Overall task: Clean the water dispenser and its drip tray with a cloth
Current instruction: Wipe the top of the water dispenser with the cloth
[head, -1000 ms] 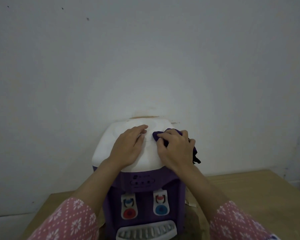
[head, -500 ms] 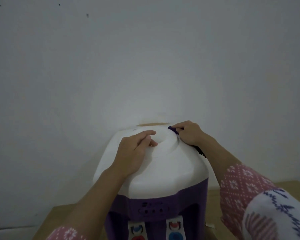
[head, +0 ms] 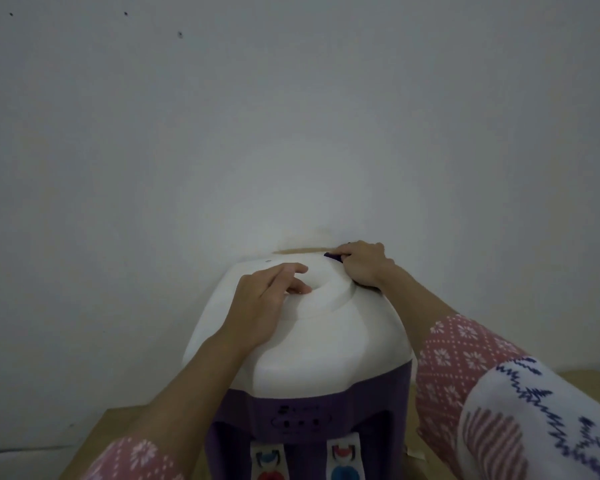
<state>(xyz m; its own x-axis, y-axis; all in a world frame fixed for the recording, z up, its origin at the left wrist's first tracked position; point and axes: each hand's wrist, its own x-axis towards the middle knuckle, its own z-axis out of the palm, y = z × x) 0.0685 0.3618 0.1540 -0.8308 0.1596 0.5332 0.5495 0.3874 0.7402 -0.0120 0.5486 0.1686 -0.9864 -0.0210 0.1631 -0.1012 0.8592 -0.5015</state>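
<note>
Counts: one water dispenser, one cloth, two hands, two tap levers in view.
Left hand (head: 262, 301): lies flat on the dispenser's white top, fingers nearly straight and close together, tips at the rim of the round hollow.
Water dispenser (head: 319, 344): stands upright on a wooden table (head: 90, 441) against the wall (head: 291, 116), long axis vertical, purple front with the tap levers (head: 340, 460) facing the camera.
Cloth (head: 333, 256): purple, bunched at the top's far right edge; only a small part shows.
Right hand (head: 362, 263): fingers curled, gripping the cloth against the top.
</note>
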